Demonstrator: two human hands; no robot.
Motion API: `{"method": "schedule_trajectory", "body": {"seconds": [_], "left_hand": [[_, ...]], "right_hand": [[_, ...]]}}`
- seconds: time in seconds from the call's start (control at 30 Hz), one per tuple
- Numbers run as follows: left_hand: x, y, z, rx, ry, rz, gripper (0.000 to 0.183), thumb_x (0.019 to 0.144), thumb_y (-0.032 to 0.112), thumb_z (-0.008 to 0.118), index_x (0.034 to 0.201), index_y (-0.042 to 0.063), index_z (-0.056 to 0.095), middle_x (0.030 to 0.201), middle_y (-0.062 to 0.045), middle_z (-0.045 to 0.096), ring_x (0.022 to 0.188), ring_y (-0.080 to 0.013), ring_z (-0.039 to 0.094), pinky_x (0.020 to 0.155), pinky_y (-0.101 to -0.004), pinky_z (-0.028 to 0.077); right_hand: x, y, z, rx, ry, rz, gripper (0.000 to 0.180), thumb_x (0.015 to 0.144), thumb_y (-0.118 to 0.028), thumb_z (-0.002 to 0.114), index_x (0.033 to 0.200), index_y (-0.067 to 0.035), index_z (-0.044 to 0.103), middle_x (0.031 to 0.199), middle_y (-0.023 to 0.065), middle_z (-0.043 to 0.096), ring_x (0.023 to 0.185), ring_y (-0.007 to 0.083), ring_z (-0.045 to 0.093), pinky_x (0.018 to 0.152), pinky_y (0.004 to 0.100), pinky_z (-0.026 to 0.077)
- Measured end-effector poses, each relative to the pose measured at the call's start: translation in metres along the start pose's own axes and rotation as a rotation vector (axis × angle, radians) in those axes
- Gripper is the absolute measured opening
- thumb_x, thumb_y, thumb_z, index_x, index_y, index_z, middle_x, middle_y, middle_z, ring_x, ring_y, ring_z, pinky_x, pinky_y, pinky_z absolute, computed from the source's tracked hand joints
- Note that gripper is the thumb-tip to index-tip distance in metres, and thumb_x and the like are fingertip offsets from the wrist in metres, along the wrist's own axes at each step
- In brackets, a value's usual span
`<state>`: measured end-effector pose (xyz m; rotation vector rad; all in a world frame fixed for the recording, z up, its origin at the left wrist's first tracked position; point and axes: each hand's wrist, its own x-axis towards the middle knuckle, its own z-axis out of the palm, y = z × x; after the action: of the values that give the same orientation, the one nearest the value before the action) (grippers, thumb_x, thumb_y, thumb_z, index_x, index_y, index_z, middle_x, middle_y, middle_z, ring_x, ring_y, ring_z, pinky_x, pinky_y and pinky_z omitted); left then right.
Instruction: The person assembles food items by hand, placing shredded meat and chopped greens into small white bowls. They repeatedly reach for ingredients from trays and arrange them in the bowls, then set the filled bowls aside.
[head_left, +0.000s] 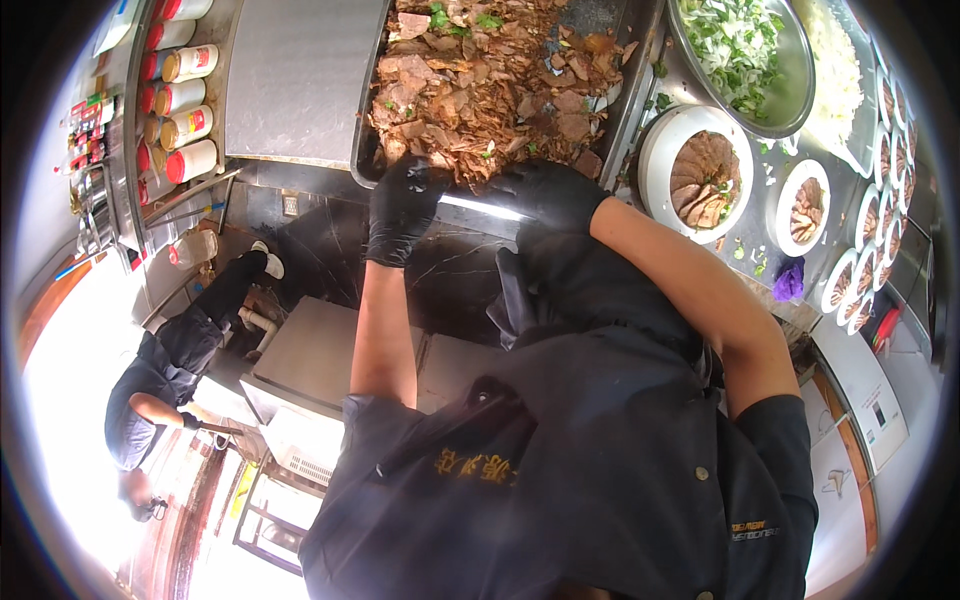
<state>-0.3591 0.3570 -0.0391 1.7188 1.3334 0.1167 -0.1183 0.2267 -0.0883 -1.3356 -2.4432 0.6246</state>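
A dark metal tray (362, 150) holds a thick heap of sliced cooked meat (457, 97) with a few green herb leaves on it. At the tray's near edge, my left hand (405, 206), in a black glove, touches the meat; its fingertips are partly hidden among the slices. My right hand (551, 196), gloved too, lies at the same edge further right, its fingers against the meat. Whether either hand grips a slice cannot be told. Right of the tray, a white bowl (651, 169) of fanned meat slices sits on what looks like a stack of bowls.
A smaller white bowl (823, 180) of meat, a steel bowl (806, 82) of chopped greens, a purple cloth (789, 280) and rows of filled bowls (838, 281) stand right. Lidded jars (187, 124) line the left shelf. A co-worker (161, 375) stands at far left.
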Motion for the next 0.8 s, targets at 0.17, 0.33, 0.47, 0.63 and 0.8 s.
{"method": "schedule_trajectory", "body": {"seconds": [0.17, 0.33, 0.47, 0.63, 0.8], "left_hand": [[-0.014, 0.017, 0.059, 0.583, 0.117, 0.288, 0.045, 0.087, 0.043, 0.08, 0.107, 0.003, 0.074, 0.093, -0.022, 0.075, 0.087, -0.0403, 0.074, 0.074, -0.0486, 0.059], [-0.027, 0.036, 0.118, 0.475, 0.133, 0.189, 0.035, 0.084, 0.04, 0.077, 0.095, 0.006, 0.074, 0.095, -0.022, 0.073, 0.089, -0.042, 0.072, 0.075, -0.0512, 0.056], [-0.037, 0.038, 0.121, 0.209, 0.16, 0.193, 0.025, 0.085, 0.032, 0.076, 0.092, 0.009, 0.074, 0.093, -0.018, 0.073, 0.087, -0.0402, 0.072, 0.074, -0.0498, 0.056], [-0.033, 0.033, 0.058, -0.094, 0.129, 0.111, 0.019, 0.086, 0.026, 0.078, 0.09, 0.008, 0.073, 0.087, -0.016, 0.071, 0.081, -0.0356, 0.071, 0.073, -0.0449, 0.056], [-0.016, -0.015, 0.018, -1.134, -0.05, -0.173, 0.006, 0.098, 0.006, 0.069, 0.094, 0.007, 0.072, 0.099, -0.005, 0.076, 0.088, -0.0149, 0.072, 0.078, -0.0305, 0.057]], "right_hand": [[-0.023, 0.004, -0.017, -0.022, -0.069, 0.034, 0.035, 0.099, -0.017, 0.057, 0.131, -0.016, 0.071, 0.131, 0.0059, 0.068, 0.119, 0.0282, 0.066, 0.103, 0.0414, 0.055], [-0.046, 0.011, -0.018, -0.058, -0.128, 0.171, 0.024, 0.093, -0.021, 0.064, 0.111, -0.014, 0.077, 0.124, 0.0079, 0.07, 0.116, 0.0283, 0.066, 0.1, 0.0423, 0.054], [-0.042, 0.007, -0.037, -0.166, -0.127, 0.275, 0.025, 0.09, -0.023, 0.067, 0.111, -0.014, 0.077, 0.12, 0.0092, 0.069, 0.113, 0.0289, 0.066, 0.1, 0.043, 0.053], [-0.036, -0.008, -0.061, -0.247, -0.064, 0.34, 0.034, 0.091, -0.023, 0.067, 0.123, -0.014, 0.074, 0.117, 0.0109, 0.07, 0.112, 0.0309, 0.066, 0.101, 0.0436, 0.052], [-0.035, -0.013, -0.043, 0.339, 0.187, 0.472, 0.044, 0.096, -0.025, 0.076, 0.136, -0.009, 0.067, 0.12, 0.0145, 0.074, 0.11, 0.0326, 0.072, 0.098, 0.0448, 0.058]]}}
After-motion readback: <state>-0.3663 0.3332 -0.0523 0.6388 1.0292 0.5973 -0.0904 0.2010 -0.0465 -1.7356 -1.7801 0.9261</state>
